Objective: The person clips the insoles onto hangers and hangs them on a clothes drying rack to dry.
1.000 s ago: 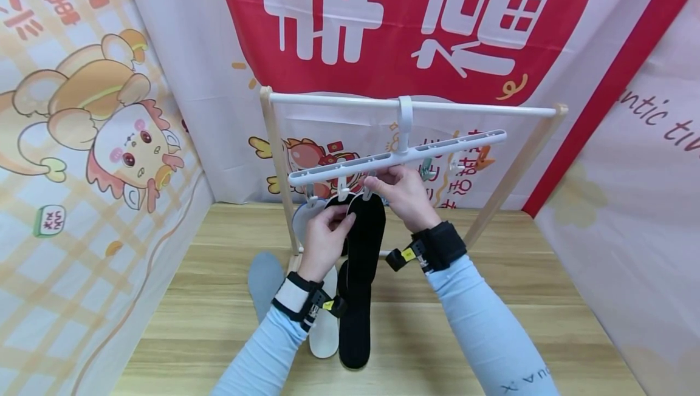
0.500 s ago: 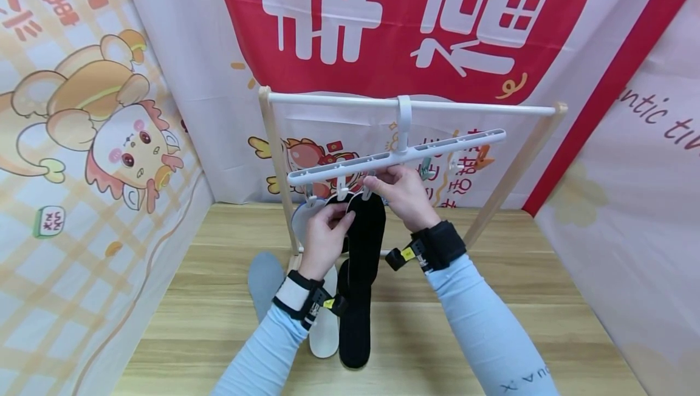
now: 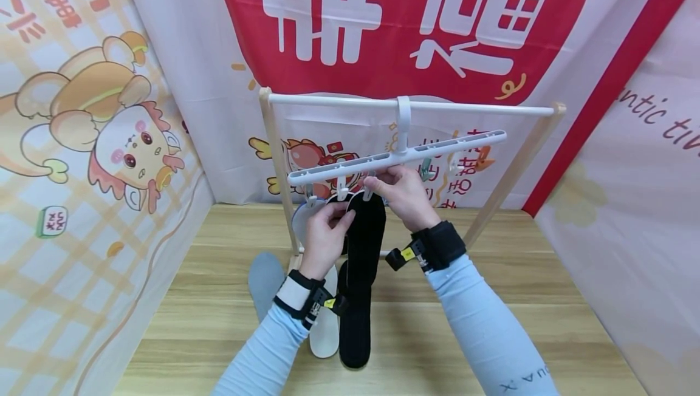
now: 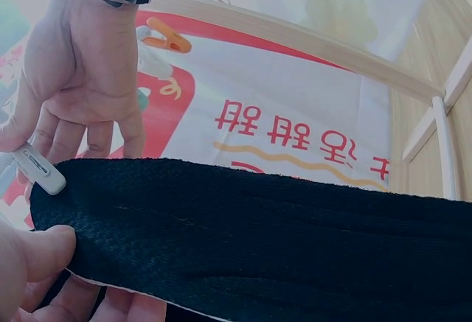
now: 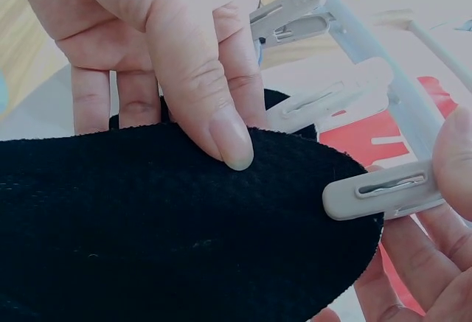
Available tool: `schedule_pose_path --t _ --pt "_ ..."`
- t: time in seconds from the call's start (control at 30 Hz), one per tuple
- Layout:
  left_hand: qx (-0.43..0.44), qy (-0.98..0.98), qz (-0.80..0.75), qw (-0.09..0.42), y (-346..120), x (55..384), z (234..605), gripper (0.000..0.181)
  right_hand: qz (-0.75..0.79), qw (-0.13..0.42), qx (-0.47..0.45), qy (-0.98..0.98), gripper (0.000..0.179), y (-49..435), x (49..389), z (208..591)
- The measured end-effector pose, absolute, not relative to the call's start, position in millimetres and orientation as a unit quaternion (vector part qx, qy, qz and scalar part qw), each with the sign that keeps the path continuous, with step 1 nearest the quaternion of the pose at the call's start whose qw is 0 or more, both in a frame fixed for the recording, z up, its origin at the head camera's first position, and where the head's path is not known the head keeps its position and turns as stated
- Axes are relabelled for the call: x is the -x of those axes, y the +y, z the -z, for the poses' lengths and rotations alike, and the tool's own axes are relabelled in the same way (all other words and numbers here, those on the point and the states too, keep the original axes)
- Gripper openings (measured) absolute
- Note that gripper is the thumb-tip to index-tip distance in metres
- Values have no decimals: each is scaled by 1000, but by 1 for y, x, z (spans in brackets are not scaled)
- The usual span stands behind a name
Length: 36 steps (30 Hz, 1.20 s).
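Note:
My left hand (image 3: 324, 238) pinches a black insole (image 3: 367, 238) by its edge near the top, thumb in front and the other fingers partly hidden behind. My right hand (image 3: 407, 195) holds a pale clip (image 5: 380, 193) between thumb and fingers, just under the hanger (image 3: 437, 150). The clip overlaps the insole's rounded tip in both wrist views. To the left, another black insole (image 3: 338, 198) hangs below a white clip (image 3: 343, 188), mostly hidden by my left hand. A pale insole (image 3: 301, 220) hangs farther left from its own clip.
The hanger hooks over the white rail (image 3: 481, 108) of a wood-sided rack (image 3: 487, 189) and tilts up to the right. On the wooden table (image 3: 465, 335) lie a grey insole (image 3: 265, 280), a white insole (image 3: 325, 335) and a black insole (image 3: 354, 335). An orange clip (image 4: 168, 36) hangs right.

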<state>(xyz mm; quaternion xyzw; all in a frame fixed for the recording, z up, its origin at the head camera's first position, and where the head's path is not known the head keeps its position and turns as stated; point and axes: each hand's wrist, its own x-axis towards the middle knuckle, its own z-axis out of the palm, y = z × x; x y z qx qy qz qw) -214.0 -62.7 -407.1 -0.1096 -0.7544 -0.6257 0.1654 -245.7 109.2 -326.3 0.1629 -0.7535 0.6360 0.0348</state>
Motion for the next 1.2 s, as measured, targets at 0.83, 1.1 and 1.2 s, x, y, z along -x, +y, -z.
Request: schedule_pose_path --t 0.83,1.1,1.2 --pt "94 -746 648 120 -67 211 417 30 -608 39 -158 -777 37 108 243 326" --pt "99 -744 653 104 -67 207 417 32 -616 38 -163 -770 41 114 247 332" --pt "103 -741 655 101 -68 206 418 34 -611 40 -167 -773 42 116 247 331"
